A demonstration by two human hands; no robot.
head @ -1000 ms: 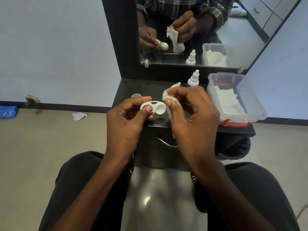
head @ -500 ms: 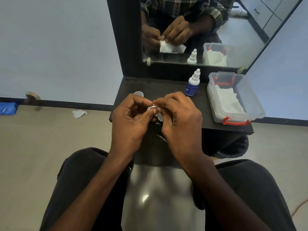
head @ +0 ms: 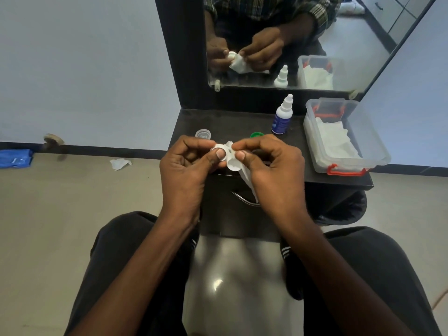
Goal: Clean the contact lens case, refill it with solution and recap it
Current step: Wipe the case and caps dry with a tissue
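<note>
My left hand [head: 186, 166] pinches the left end of the white contact lens case [head: 230, 159] above the front of the black shelf [head: 228, 122]. My right hand [head: 271, 170] holds a white tissue [head: 247, 179] and presses it into the case with fingertips and thumb; the tissue's tail hangs below the hand. A clear cap [head: 203, 134] and a green cap [head: 257, 134] lie on the shelf just behind my hands. The solution bottle [head: 282, 116], white with a blue label, stands upright behind them, capped.
A clear plastic box [head: 368, 141] with red clips holds white tissues at the shelf's right end. A mirror [head: 303, 40] behind reflects my hands. A crumpled tissue [head: 120, 163] and a blue item [head: 14, 159] lie on the floor at left.
My hands closed together over the case, then shifted slightly; the tissue now goes into the case, its tail hanging below, and the green cap is uncovered behind my hands.
</note>
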